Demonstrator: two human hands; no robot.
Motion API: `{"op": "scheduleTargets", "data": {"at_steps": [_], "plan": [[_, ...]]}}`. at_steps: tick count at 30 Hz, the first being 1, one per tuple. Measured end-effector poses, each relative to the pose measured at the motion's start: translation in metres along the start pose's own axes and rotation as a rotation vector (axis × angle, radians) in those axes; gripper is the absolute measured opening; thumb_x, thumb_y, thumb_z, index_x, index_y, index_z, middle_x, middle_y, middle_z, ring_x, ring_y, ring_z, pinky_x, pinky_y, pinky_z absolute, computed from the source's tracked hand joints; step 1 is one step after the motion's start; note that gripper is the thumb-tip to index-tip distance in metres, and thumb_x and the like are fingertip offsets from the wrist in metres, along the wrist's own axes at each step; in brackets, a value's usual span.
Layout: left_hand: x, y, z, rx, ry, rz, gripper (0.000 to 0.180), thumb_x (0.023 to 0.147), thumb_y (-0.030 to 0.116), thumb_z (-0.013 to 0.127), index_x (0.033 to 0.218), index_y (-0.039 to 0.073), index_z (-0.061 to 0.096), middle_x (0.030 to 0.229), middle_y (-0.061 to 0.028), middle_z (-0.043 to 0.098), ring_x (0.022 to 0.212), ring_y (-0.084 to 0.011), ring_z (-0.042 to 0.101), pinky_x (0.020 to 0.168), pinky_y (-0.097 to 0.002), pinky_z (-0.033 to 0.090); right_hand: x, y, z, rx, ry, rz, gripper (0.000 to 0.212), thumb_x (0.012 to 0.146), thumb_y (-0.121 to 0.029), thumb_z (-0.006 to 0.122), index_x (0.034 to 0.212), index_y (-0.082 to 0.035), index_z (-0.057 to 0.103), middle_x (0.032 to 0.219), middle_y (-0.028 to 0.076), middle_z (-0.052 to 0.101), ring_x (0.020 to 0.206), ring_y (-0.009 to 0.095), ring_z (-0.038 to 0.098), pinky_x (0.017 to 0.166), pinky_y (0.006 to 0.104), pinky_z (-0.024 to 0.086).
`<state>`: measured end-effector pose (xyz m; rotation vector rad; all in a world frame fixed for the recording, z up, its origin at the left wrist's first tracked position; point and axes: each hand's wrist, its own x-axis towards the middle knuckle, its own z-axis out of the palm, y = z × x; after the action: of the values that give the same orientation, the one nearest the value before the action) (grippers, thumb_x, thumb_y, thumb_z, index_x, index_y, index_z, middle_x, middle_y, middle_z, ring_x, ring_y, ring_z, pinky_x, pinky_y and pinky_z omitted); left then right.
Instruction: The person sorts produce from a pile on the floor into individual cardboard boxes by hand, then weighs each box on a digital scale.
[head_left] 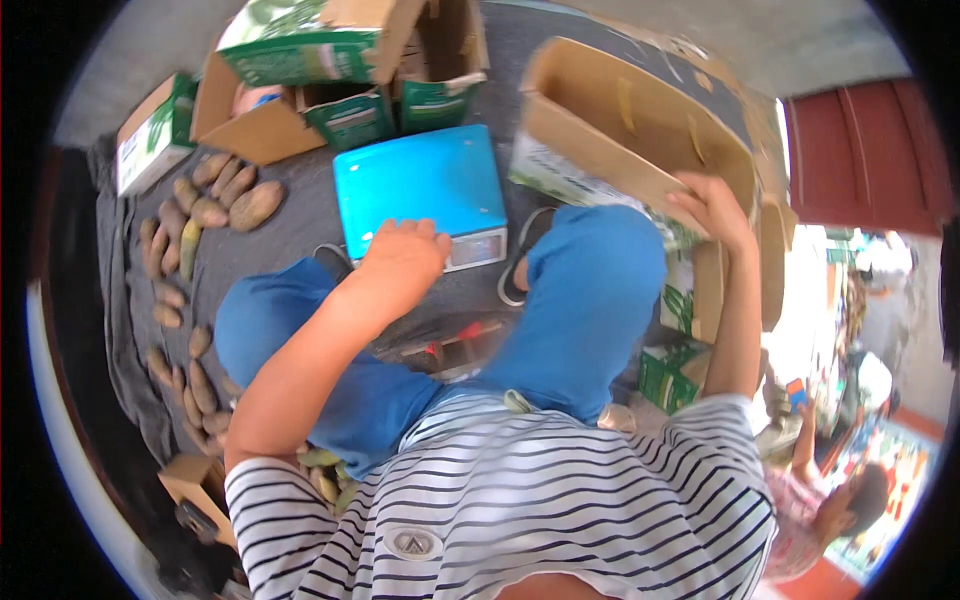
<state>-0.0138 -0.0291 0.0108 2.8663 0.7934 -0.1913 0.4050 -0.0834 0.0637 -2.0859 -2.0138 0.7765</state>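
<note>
My left hand (pixel 405 255) is at the near edge of a weighing scale (pixel 420 185) with a flat, bright blue top. Its fingers are curled, and their undersides are hidden. A pale display panel runs along the scale's front, partly behind this hand. Out to the right, my right hand (pixel 712 205) pinches the near rim of a long, open cardboard box (pixel 600 120) with green and white print. That box is tilted, and the part of its inside that shows is bare brown cardboard.
Brown oblong vegetables (pixel 255 205) lie in groups on the dark ground cloth (pixel 300 185) at the left. Several green printed cartons (pixel 350 118) stand beyond the scale. A small box (pixel 200 490) sits at the lower left. Another person (pixel 825 510) is at the lower right.
</note>
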Motion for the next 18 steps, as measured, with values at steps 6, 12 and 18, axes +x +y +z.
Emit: {"op": "scheduleTargets", "data": {"at_steps": [6, 12, 18], "plan": [[0.005, 0.017, -0.032, -0.222, 0.362, 0.188, 0.030, 0.075, 0.013, 0.067, 0.103, 0.005, 0.058, 0.095, -0.0118, 0.059, 0.086, -0.0281, 0.059, 0.074, -0.0387, 0.047, 0.037, -0.080, -0.008, -0.242, 0.051, -0.517, 0.025, 0.081, -0.025, 0.062, 0.095, -0.004, 0.061, 0.079, 0.018, 0.061, 0.076, 0.036, 0.058, 0.065, 0.0420, 0.045], [-0.007, 0.003, -0.041, -0.071, 0.791, 0.062, 0.042, 0.071, 0.007, 0.070, 0.111, 0.005, 0.057, 0.114, -0.0145, 0.056, 0.096, -0.0314, 0.058, 0.080, -0.0381, 0.047, 0.069, -0.167, 0.038, -0.224, -0.143, -0.505, 0.027, 0.081, -0.025, 0.063, 0.101, -0.007, 0.062, 0.088, 0.018, 0.063, 0.082, 0.037, 0.060, 0.067, 0.0442, 0.047], [-0.013, 0.005, -0.029, -0.147, 0.690, 0.030, 0.036, 0.073, 0.011, 0.067, 0.107, 0.006, 0.057, 0.108, -0.0113, 0.056, 0.092, -0.0281, 0.057, 0.076, -0.0369, 0.047, 0.090, -0.168, 0.113, -0.074, -0.053, -0.595, 0.026, 0.082, -0.022, 0.060, 0.106, -0.014, 0.063, 0.094, 0.014, 0.065, 0.087, 0.034, 0.061, 0.073, 0.0445, 0.048]]}}
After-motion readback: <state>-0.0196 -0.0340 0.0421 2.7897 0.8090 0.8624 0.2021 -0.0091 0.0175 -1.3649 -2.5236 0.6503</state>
